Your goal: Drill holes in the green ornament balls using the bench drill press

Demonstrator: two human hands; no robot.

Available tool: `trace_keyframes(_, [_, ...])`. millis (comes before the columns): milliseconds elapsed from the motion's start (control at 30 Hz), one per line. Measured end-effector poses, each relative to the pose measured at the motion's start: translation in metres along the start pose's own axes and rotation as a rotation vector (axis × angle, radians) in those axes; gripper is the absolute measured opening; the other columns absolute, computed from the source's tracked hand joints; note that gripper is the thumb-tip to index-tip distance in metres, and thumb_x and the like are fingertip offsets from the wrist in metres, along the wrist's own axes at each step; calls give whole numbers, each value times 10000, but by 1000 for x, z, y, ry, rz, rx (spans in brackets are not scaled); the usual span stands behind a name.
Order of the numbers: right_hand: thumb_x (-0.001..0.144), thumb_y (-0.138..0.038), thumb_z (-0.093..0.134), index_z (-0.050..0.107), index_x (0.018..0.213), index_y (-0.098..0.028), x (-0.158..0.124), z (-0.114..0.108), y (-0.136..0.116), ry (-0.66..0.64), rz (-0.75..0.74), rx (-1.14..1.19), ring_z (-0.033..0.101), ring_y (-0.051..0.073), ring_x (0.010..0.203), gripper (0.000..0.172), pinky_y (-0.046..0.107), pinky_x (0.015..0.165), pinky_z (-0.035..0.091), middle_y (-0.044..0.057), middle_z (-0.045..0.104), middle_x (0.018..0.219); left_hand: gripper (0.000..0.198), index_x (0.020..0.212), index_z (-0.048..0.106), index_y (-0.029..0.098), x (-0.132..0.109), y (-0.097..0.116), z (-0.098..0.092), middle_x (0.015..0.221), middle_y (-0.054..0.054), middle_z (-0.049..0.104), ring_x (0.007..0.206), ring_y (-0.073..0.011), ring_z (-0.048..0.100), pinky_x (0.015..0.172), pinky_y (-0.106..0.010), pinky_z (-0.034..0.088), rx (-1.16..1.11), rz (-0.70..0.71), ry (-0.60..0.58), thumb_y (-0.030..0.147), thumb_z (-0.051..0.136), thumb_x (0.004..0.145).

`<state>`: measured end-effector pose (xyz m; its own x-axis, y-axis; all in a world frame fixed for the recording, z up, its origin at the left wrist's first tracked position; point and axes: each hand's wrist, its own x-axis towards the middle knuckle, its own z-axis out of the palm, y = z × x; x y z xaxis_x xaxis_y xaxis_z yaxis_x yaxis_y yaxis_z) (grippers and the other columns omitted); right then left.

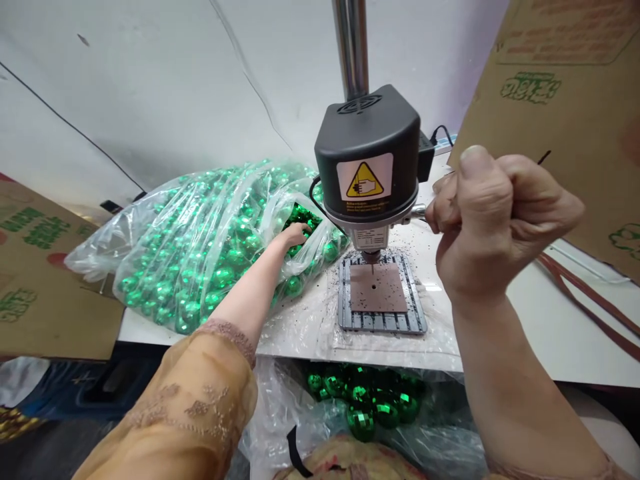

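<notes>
My right hand [480,220] clamps the lever [418,212] of the drill [370,153] while my left hand [297,235], its fingers' hold unclear, dips into a bag [205,240] seemingly placed for easy reach.

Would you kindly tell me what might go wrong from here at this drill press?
First, the left hand is in the opening of the plastic bag; withdrawing it carelessly might spill green balls across the table. Second, the right hand is closed at the side lever, so an unintended pull could lower the drill bit. Third, dark shavings litter the base plate and might scatter further.
</notes>
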<state>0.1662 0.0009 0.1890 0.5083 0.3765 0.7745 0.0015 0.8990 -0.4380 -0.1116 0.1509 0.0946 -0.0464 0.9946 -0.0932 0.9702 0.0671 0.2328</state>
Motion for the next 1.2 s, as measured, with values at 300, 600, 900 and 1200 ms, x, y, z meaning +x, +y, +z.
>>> trace_keyframes(300, [916,-232,604,345,518,-182,-3,-3,-6,-37,49,-9,391,40,434,478,285,454,223,-60,318,474,629,1323,521,179,-32,24,5,1259,-152,645,1103,-300,656,963,-377,487,-90,-23,200,197,723,727])
trace_keyframes(600, [938,-254,583,340,530,-191,-3,-3,-4,-43,28,-83,374,34,434,479,260,455,265,-52,325,465,406,1189,569,203,-128,44,18,1088,-39,624,986,-189,604,907,-319,494,-806,344,177,281,673,805])
trace_keyframes(900, [937,-289,586,337,529,-193,-3,-5,-5,-64,49,-49,325,34,435,488,280,460,267,-57,328,469,528,1216,521,227,-171,59,77,871,-2,628,603,-109,600,490,-199,404,-1446,105,-356,489,739,814])
trace_keyframes(1200, [948,-272,567,364,542,-173,-3,-5,-6,-75,43,-34,362,13,446,464,248,471,289,-72,373,484,623,1281,514,180,-162,61,88,809,6,634,582,-102,584,484,-206,434,-1289,140,-169,490,765,803])
